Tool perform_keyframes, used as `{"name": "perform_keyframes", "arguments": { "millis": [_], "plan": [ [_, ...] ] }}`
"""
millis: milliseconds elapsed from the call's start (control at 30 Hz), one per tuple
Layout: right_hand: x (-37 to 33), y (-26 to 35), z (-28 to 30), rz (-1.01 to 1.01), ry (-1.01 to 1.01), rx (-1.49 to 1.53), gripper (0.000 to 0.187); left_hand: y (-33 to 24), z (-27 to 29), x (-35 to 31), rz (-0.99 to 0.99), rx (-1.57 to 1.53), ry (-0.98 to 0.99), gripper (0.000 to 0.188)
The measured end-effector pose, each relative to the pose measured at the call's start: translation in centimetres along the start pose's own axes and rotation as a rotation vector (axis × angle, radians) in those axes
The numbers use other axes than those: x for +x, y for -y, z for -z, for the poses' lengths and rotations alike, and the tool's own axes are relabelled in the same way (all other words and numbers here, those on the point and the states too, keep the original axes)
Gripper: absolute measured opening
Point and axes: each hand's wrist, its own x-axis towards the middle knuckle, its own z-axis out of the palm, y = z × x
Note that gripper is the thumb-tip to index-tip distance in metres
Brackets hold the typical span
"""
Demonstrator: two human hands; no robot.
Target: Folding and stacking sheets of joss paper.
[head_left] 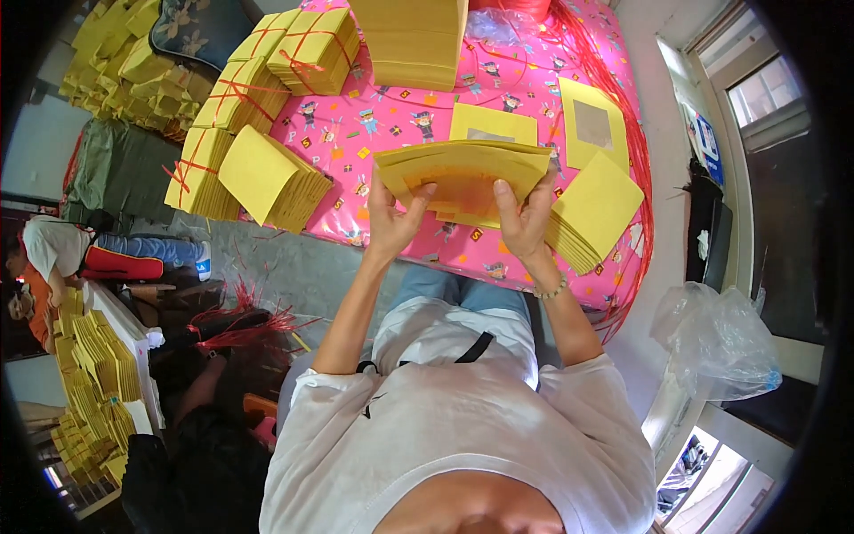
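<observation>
A stack of yellow paper sheets (463, 169), with an orange-red stain on the face toward me, is held up over the near edge of the table. My left hand (393, 219) grips its left end, thumb on the near face. At the right end my right hand (527, 215) holds it the same way. Just behind lies a yellow sheet with a grey patch (485, 123). Beside my right hand sits a fanned yellow paper stack (598, 212). Beyond that is another yellow sheet with a grey square (594, 126).
The table has a pink patterned cover (342, 133). Yellow bundles tied with red string (238, 96) line its left side; a tall yellow stack (409, 44) stands at the back. Red strands (633, 169) hang along the right edge. Another person (62, 254) is at far left.
</observation>
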Motion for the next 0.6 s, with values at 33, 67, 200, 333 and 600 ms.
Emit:
{"name": "perform_keyframes", "arguments": {
  "millis": [33, 67, 200, 333, 600],
  "plan": [
    [-0.3, -0.1, -0.1, -0.024, -0.015, 0.05, 0.035, 0.0, -0.1, 0.0, 0.022, -0.04, -0.007, 0.043],
    [-0.5, -0.3, -0.2, -0.048, -0.031, 0.099, 0.034, -0.1, -0.1, -0.1, 0.044, -0.081, -0.014, 0.044],
    [-1.0, -1.0, -0.2, -0.076, 0.005, 0.101, 0.033, 0.1, 0.2, 0.1, 0.035, -0.066, -0.009, 0.046],
    [-0.8, 0.1, -0.5, -0.101, 0.023, 0.064, 0.032, -0.2, -0.1, 0.0, 0.054, -0.033, 0.014, 0.046],
    [-0.4, -0.6, -0.2, -0.148, 0.075, 0.038, 0.03, 0.3, -0.3, 0.6, 0.095, -0.104, 0.001, 0.04]
  ]
}}
